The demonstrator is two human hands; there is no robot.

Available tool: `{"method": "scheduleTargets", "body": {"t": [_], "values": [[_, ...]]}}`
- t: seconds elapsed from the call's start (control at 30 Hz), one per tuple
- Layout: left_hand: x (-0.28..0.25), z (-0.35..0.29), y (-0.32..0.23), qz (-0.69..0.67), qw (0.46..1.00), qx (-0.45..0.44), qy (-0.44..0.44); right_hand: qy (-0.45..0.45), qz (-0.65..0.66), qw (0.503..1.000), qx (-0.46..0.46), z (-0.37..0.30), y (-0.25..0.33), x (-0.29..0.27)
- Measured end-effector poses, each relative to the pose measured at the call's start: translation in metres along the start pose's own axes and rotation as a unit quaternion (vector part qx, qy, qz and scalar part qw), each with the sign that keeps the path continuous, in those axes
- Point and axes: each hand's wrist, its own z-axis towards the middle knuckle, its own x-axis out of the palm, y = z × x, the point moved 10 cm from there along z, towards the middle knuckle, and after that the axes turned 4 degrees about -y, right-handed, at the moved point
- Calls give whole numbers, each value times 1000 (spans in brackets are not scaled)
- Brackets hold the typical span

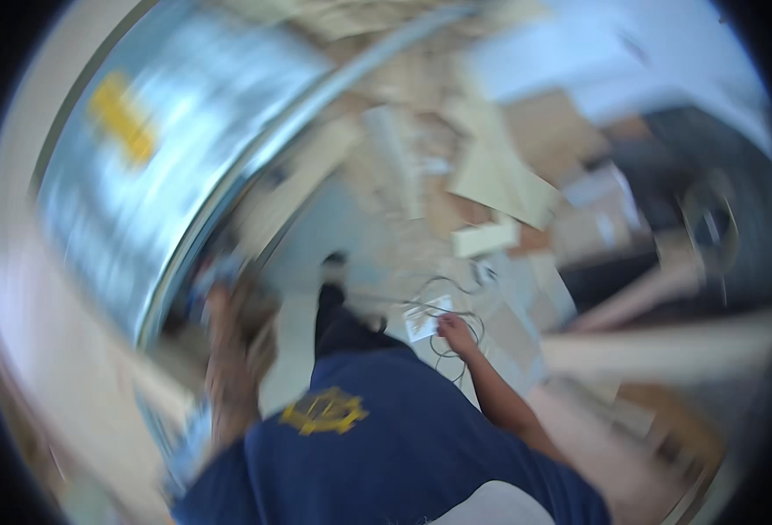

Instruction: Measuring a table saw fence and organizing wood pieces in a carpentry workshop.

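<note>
My right hand (457,334) is in front of my body, with its fingers closed on a thin dark cable (445,353) that hangs in loose loops around it. Right beside those fingers is a white printed card (424,318); whether they also pinch it I cannot make out. My left hand (220,306) reaches down on the left, close to the edge of a large shiny glass-like panel (193,96). Motion smears its fingers, and anything in them is unclear.
Flat cardboard pieces (499,175) and cartons litter the floor ahead. A yellow patch (123,118) marks the panel. To the right are a dark area with a roll-like ring (709,223), a pale board (666,350) and a brown box (674,424). Much is blurred.
</note>
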Motion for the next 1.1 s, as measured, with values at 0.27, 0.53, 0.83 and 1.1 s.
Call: {"method": "scheduleTargets", "body": {"t": [0.27, 0.53, 0.83, 1.1], "values": [[50, 0, -4, 524, 845, 93, -56, -138, -40, 990, -9, -21, 29, -43], [139, -77, 55, 780, 606, 154, 29, -262, 47, 964, 28, -100, -78, -27], [372, -231, 156, 701, 486, 411, 323, -379, 293, 841, 251, -266, -279, 56], [466, -341, 277, 734, 389, 320, 456, -448, 613, 556, 337, -401, -472, 188]]}}
